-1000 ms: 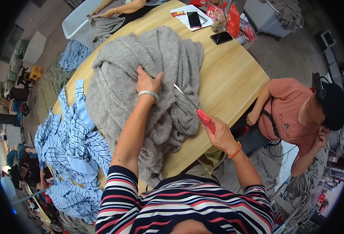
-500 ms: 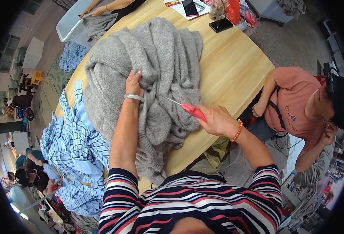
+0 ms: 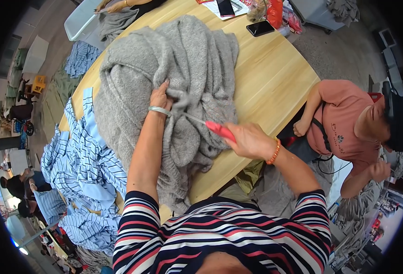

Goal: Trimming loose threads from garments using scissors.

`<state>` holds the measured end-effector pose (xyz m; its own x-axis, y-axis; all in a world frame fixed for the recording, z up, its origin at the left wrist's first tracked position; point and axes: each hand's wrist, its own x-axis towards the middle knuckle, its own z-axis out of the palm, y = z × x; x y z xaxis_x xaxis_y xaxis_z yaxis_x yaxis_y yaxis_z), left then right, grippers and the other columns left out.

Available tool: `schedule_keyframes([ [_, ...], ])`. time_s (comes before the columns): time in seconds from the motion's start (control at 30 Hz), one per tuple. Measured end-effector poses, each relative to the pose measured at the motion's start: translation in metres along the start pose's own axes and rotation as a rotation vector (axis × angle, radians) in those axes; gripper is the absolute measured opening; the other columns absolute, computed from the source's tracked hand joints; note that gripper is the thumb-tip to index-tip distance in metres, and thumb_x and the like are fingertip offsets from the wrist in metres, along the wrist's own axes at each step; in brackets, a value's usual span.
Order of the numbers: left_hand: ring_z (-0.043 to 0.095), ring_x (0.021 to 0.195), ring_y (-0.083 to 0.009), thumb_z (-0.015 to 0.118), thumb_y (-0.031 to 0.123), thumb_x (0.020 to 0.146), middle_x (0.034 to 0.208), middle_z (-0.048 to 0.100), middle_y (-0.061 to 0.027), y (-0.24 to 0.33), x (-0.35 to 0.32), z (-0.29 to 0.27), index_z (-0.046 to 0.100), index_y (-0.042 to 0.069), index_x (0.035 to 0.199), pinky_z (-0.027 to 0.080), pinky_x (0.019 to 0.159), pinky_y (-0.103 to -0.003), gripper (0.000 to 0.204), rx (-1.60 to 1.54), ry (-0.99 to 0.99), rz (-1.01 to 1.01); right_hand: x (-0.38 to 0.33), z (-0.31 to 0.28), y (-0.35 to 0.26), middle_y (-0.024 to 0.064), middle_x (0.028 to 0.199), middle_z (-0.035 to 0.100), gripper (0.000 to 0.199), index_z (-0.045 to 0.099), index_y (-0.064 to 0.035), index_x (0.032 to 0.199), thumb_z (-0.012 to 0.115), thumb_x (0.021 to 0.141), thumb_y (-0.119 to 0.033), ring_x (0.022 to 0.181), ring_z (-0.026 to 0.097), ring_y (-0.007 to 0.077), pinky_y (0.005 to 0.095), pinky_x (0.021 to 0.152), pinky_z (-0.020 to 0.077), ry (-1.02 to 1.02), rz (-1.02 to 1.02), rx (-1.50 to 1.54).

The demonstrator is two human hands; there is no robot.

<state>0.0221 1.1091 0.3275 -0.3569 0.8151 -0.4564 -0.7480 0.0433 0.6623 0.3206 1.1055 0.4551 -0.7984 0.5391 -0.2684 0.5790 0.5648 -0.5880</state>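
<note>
A heap of fuzzy grey knit fabric, apparently a garment with a ribbed edge, lies in folds across the wooden table. My left hand grips a bunched fold near the middle of it, its fingers partly hidden by the cloth. In my right hand is a red-handled tool with a thin metal shaft. The shaft points left, its end at the fold beside my left hand; the tip is blurred, so its exact kind is unclear.
Blue striped cloth is piled on the left. Phones and a red plastic bag lie at the table's far side. A person in a pink shirt sits at right; another person's hands work by a pale bin.
My right hand and the red-handled tool have moved slightly left. The grey fold by my left hand has shifted, and the left fingers have sunk deeper into the cloth.
</note>
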Motion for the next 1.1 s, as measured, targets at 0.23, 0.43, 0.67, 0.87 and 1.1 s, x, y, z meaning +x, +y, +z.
schedule_keyframes([
  [0.23, 0.057, 0.092, -0.0187, 0.064, 0.022, 0.088, 0.103, 0.061, -0.0072, 0.018, -0.092, 0.018, 0.054, 0.001, 0.121, 0.046, 0.080, -0.032, 0.039, 0.709, -0.027, 0.507, -0.049, 0.005, -0.010, 0.0207, 0.090, 0.066, 0.032, 0.051, -0.0048, 0.119, 0.057, 0.088, -0.011, 0.086, 0.065, 0.0362, 0.0382, 0.074, 0.0507, 0.150, 0.138, 0.204],
  [0.43, 0.053, 0.105, -0.0338, 0.078, 0.022, 0.070, 0.115, 0.055, -0.0150, 0.021, -0.299, -0.107, 0.056, 0.007, 0.117, 0.042, 0.088, -0.043, 0.054, 1.550, -0.160, 1.010, -0.061, 0.031, -0.049, 0.0155, 0.081, 0.069, 0.019, 0.061, -0.0011, 0.105, 0.058, 0.087, -0.008, 0.082, 0.070, 0.0261, 0.0331, 0.069, 0.0511, 0.211, 0.148, 0.232],
  [0.67, 0.050, 0.110, -0.0315, 0.069, 0.009, 0.064, 0.114, 0.054, -0.0130, -0.003, -0.305, -0.142, 0.060, 0.008, 0.107, 0.034, 0.094, -0.046, 0.044, 1.742, -0.040, 0.998, -0.028, 0.109, -0.110, 0.0051, 0.062, 0.061, 0.029, 0.067, 0.0027, 0.091, 0.068, 0.086, -0.026, 0.051, 0.056, 0.0125, 0.0287, 0.051, 0.0442, 0.187, 0.141, 0.354],
  [0.87, 0.060, 0.082, -0.0247, 0.060, -0.001, 0.071, 0.090, 0.060, -0.0097, 0.048, -0.307, -0.117, 0.062, 0.006, 0.103, 0.046, 0.074, -0.036, 0.033, 1.242, -0.256, 0.737, -0.012, 0.133, -0.138, 0.0003, 0.065, 0.060, 0.023, 0.065, -0.0023, 0.081, 0.066, 0.088, -0.024, 0.051, 0.046, 0.0041, 0.0207, 0.047, 0.0363, -0.034, 0.247, 0.991],
  [1.1, 0.053, 0.069, -0.0080, 0.062, 0.015, 0.084, 0.074, 0.060, -0.0015, 0.146, -0.264, -0.091, 0.062, -0.001, 0.095, 0.044, 0.063, -0.023, 0.019, 1.120, -0.211, 0.573, -0.002, 0.032, -0.148, 0.0016, 0.076, 0.066, 0.019, 0.067, -0.0037, 0.101, 0.067, 0.087, -0.017, 0.051, 0.043, 0.0019, 0.0195, 0.046, 0.0356, 0.240, -0.070, 1.000],
])
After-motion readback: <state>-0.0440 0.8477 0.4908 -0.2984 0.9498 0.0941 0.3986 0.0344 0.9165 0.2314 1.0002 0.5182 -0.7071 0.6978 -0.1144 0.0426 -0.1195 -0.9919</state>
